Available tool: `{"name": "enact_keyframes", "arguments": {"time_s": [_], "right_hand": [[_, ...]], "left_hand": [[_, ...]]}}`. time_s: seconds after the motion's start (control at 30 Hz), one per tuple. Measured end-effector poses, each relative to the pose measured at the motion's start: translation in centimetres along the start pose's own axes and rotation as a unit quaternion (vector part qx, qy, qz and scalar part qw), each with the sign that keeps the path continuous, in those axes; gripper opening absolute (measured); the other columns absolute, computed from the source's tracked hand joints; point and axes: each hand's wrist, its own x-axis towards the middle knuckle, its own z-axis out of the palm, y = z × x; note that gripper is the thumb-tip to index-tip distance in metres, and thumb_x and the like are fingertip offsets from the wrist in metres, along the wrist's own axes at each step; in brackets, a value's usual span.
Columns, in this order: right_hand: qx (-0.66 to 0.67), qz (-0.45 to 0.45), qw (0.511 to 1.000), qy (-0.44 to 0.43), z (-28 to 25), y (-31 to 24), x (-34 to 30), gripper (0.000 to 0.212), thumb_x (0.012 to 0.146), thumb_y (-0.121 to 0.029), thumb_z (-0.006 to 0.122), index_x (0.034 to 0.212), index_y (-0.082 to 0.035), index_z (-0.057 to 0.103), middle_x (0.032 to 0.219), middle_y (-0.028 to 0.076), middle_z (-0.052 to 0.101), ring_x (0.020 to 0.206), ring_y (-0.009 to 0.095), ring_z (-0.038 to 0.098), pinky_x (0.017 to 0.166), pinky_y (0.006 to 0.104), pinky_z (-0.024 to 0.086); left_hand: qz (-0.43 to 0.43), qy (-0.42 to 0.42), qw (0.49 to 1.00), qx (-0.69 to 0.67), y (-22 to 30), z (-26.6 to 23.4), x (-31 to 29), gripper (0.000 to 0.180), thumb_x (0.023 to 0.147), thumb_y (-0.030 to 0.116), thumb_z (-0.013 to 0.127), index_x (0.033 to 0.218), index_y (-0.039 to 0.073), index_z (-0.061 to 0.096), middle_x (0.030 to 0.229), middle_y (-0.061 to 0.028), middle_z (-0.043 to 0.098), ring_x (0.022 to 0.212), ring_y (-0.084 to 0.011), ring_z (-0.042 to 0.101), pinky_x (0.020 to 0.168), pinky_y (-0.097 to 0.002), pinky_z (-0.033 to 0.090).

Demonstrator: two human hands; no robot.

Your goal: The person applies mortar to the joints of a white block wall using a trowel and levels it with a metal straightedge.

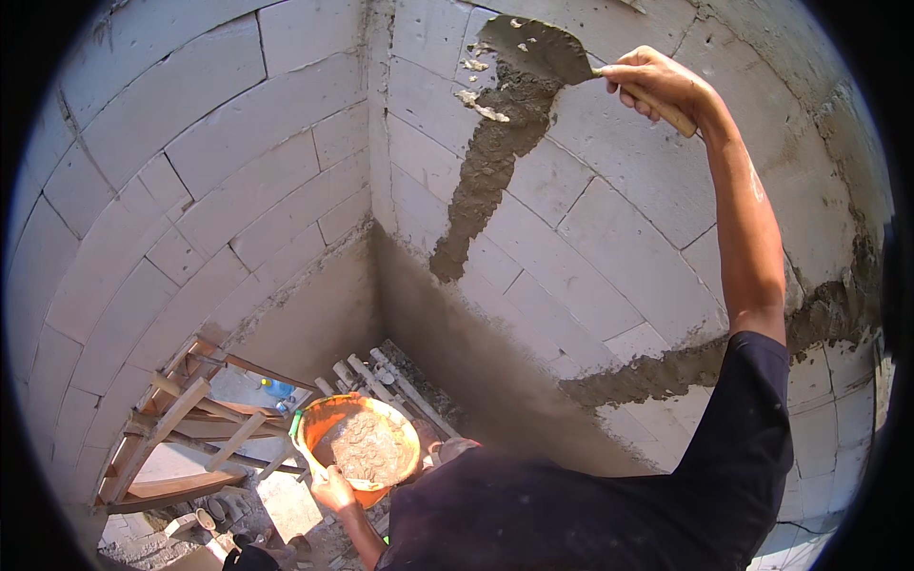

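Observation:
High on the pale block wall, my right hand (657, 84) is closed round the wooden handle of a trowel (547, 57). The blade lies against the wall at the top of a wet grey mortar strip (486, 176), which runs down toward the corner. Sunlit bits of mortar (483, 107) show just left of the strip. Low down and to the left, my left hand (333, 491) grips the rim of an orange bucket (328, 415). Grey mortar (371, 447) fills much of it. The bucket is tilted, its mouth facing up toward me.
Another mortar strip (666, 374) crosses the lower right wall. A wooden frame (176, 423) leans by the left wall, near a blue bottle (278, 388). Several poles (381, 376) lie beyond the bucket. Rubble and boards (205, 523) cover the ground below.

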Motion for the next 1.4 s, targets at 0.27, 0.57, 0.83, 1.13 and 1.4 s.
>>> {"name": "enact_keyframes", "arguments": {"time_s": [0.27,0.57,0.83,1.13,1.4], "right_hand": [[-0.225,-0.218,0.942,0.120,5.4,-6.7,-6.5,0.033,0.095,-0.034,0.067,0.086,-0.003,0.061,0.058,0.003,0.052,0.053,0.015,0.048,0.053,0.0316,0.042],[-0.185,-0.258,0.911,-0.263,48.4,0.2,-18.7,0.026,0.091,-0.024,0.063,0.109,-0.006,0.056,0.097,0.010,0.063,0.090,0.032,0.068,0.074,0.0431,0.058],[-0.167,-0.293,0.921,-0.195,47.2,-0.3,-18.9,0.025,0.094,-0.027,0.060,0.107,-0.008,0.065,0.097,0.013,0.067,0.084,0.034,0.070,0.075,0.0451,0.058],[-0.018,-0.294,0.847,-0.443,49.2,-0.4,-24.5,0.038,0.092,-0.041,0.064,0.106,-0.006,0.066,0.095,0.020,0.071,0.090,0.037,0.069,0.078,0.0469,0.055],[-0.125,-0.282,0.849,-0.429,47.7,-0.9,-22.4,0.040,0.093,-0.043,0.064,0.103,-0.004,0.066,0.088,0.019,0.071,0.088,0.036,0.070,0.078,0.0478,0.055]], "left_hand": [[-0.021,0.003,0.998,-0.058,3.6,-0.1,-1.0,0.010,0.078,0.000,0.058,0.069,0.000,0.054,0.057,-0.0007,0.049,0.046,-0.0090,0.040,0.045,-0.0290,0.032],[0.076,-0.125,0.989,-0.001,11.8,1.4,-3.0,0.020,0.080,0.009,0.068,0.070,-0.003,0.056,0.059,0.0012,0.048,0.055,-0.0079,0.042,0.050,-0.0307,0.036],[0.139,-0.162,0.974,0.073,16.5,2.3,-3.8,0.015,0.082,0.006,0.063,0.092,-0.004,0.067,0.070,0.0054,0.053,0.063,-0.0040,0.041,0.057,-0.0237,0.036],[0.088,-0.133,0.987,0.032,15.5,2.3,-3.9,0.013,0.084,0.006,0.062,0.092,-0.002,0.069,0.070,0.0044,0.057,0.062,-0.0036,0.045,0.056,-0.0232,0.037],[0.077,-0.079,0.993,-0.043,9.9,-1.9,-4.6,0.009,0.087,0.004,0.066,0.079,0.002,0.062,0.066,0.0063,0.046,0.057,-0.0037,0.037,0.051,-0.0240,0.028]]}}
